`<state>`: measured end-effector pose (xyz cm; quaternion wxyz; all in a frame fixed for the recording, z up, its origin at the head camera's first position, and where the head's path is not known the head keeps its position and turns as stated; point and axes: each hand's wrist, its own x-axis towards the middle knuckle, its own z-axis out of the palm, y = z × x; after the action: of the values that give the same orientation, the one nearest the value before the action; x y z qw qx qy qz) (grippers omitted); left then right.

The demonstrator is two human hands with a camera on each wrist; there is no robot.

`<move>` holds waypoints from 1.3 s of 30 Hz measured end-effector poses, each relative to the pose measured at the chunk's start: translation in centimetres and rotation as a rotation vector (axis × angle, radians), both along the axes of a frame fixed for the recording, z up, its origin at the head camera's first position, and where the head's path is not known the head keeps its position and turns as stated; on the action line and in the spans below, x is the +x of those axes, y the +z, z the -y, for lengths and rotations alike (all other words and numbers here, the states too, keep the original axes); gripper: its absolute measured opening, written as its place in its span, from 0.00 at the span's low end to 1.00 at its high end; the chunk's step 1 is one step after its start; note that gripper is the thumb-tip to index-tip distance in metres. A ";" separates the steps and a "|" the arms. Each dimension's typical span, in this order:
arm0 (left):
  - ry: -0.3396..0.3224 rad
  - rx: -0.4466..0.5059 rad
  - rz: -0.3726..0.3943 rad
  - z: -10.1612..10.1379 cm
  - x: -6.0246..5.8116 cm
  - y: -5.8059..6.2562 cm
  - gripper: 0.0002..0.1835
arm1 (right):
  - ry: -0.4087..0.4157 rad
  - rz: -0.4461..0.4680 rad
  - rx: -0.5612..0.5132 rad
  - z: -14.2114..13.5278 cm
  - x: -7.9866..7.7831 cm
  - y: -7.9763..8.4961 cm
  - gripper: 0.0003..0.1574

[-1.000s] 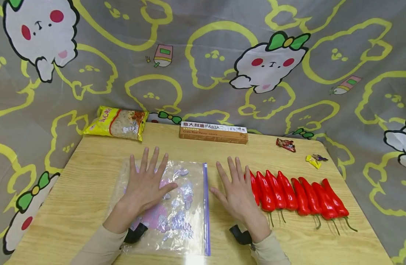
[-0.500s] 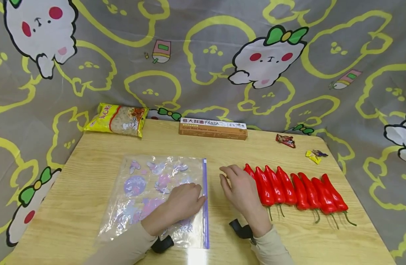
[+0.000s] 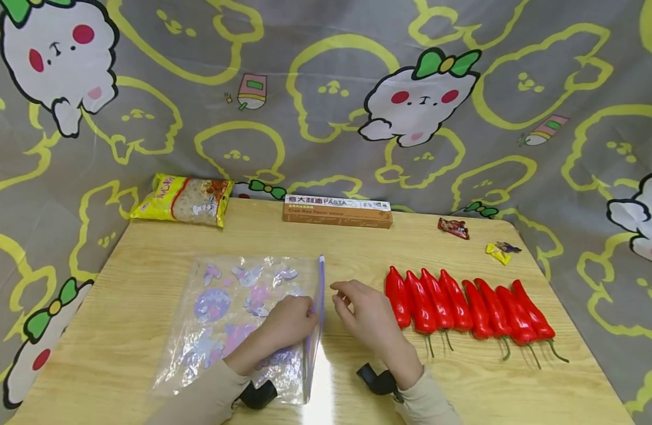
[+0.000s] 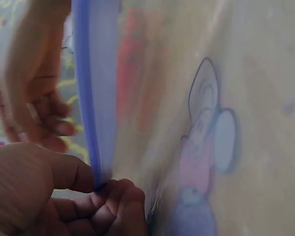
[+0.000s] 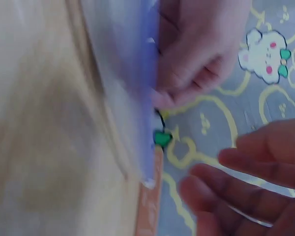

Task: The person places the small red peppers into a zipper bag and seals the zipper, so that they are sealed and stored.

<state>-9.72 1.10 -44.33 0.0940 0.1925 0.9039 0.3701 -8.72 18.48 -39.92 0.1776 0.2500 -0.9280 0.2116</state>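
Observation:
A clear zip bag (image 3: pixel 211 304) printed with pink and purple cartoon figures lies flat on the table, its purple zip edge (image 3: pixel 321 277) lifted. My left hand (image 3: pixel 289 321) pinches that edge; in the left wrist view, thumb and curled fingers (image 4: pixel 120 201) meet at the purple strip (image 4: pixel 86 93). Just right of the edge hovers my right hand (image 3: pixel 369 313), fingers bent loosely and holding nothing. The right wrist view shows its fingertips (image 5: pixel 199 184) apart from the strip (image 5: pixel 150 108). Several glossy red peppers (image 3: pixel 453 301) with green stems lie in a row beyond my right hand.
At the back of the wooden table (image 3: pixel 129 283) are a yellow food packet (image 3: pixel 183 199) and a brown and white pasta box (image 3: pixel 336 212). Small wrapped candies (image 3: pixel 453 228) lie at the back right. A patterned grey curtain (image 3: pixel 315 159) surrounds the table.
My left hand, spread open over the bag at first, has moved right, gripped the zip edge and raised it. My right hand's spread fingers have bent, and it has moved slightly left.

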 end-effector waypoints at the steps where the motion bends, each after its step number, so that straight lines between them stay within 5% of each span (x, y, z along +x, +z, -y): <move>1: 0.011 0.039 0.011 0.4 0.0 0.0 0.12 | 0.014 0.049 0.013 0.3 0.1 -0.1 0.10; 7: 0.052 0.116 -0.018 1.9 0.5 0.3 0.07 | 0.067 0.196 0.061 1.8 0.7 -1.2 0.12; 13: 0.058 0.086 -0.053 2.0 0.8 1.2 0.08 | 0.111 0.234 -0.088 2.4 0.9 -1.2 0.13; 19: 0.050 0.107 -0.078 2.8 0.9 2.1 0.09 | 0.096 0.209 -0.024 2.6 0.9 -1.5 0.03; 27: 0.145 0.039 -0.057 6.2 0.7 5.6 0.15 | 0.018 0.220 0.052 2.2 0.7 -1.9 0.16; 31: 0.170 0.090 -0.001 8.2 0.6 7.1 0.16 | 0.032 0.227 0.092 2.1 0.7 -2.1 0.15; 39: 0.116 0.196 0.098 8.6 0.5 6.7 0.11 | 0.038 0.242 0.132 2.3 0.7 -2.5 0.12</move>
<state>-9.20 -7.55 -37.67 0.0975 0.1299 0.8674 0.4704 -8.02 16.20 -42.46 0.0436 0.2512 -0.9497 0.1820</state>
